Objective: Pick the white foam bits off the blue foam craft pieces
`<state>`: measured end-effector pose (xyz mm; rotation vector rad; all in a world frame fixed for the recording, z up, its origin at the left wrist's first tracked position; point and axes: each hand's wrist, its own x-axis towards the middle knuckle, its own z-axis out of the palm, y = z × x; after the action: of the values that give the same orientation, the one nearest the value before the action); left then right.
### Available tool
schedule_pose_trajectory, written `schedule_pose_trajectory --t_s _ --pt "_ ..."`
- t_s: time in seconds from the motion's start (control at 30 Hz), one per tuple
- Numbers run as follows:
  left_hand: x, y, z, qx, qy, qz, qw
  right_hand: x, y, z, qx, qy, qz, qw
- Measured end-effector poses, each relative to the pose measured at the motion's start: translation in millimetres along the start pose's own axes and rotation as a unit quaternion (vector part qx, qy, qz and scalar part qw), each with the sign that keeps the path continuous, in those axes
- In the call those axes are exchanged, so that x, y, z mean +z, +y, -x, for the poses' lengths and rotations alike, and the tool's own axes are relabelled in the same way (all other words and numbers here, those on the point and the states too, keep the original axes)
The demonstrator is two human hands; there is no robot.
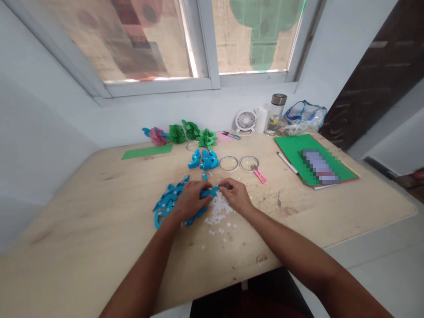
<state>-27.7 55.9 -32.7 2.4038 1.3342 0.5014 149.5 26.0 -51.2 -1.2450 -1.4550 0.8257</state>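
Observation:
Between my two hands is a small blue piece [214, 191], which looks like cut paper or foam. My left hand [191, 196] pinches its left end, and the fingers of my right hand [236, 195] are closed on its right end. A pile of blue curved pieces [168, 198], some with small white patches, lies beside and under my left hand. Below my fingers, small white paper bits [218, 210] are scattered on the table. More blue pieces [208, 160] stand in a cluster just beyond my hands, with one loose blue piece [204, 176] nearer.
Two rings [229, 170] and pink thread snips [259, 174] lie past my right hand. Green paper flowers [177, 134], a small fan [245, 120] and a glass bottle [276, 115] line the wall. A pen [287, 162] and green sheets [294, 145] bearing a blurred phone-like object are at right.

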Motion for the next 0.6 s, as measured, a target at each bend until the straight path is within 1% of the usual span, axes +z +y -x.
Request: schedule_pose_trajectory --t_s 0.13,0.27,0.33,0.43,0.53,0.6 --pt "-1 -7 2 -0.002 -0.002 0.015 1.0 -5 5 -7 0.04 0.055 -0.07 0.995" --pt "-10 -6 4 0.008 0.015 0.089 0.996 -7 12 -12 0.079 0.052 -0.16 0.983" --pt "-16 -1 4 -0.001 0.028 0.132 0.991 -7 13 -13 0.083 0.042 -0.194 0.977" --pt "-20 12 4 -0.019 0.044 0.152 0.987 -6 11 -12 0.07 0.028 -0.208 0.975" --pt "-17 24 1 -0.046 0.029 0.153 0.987 -7 8 -11 0.063 0.033 -0.206 0.976" --pt "-12 30 0 -0.055 0.055 0.143 0.987 -7 6 -10 0.065 0.045 -0.228 0.971"
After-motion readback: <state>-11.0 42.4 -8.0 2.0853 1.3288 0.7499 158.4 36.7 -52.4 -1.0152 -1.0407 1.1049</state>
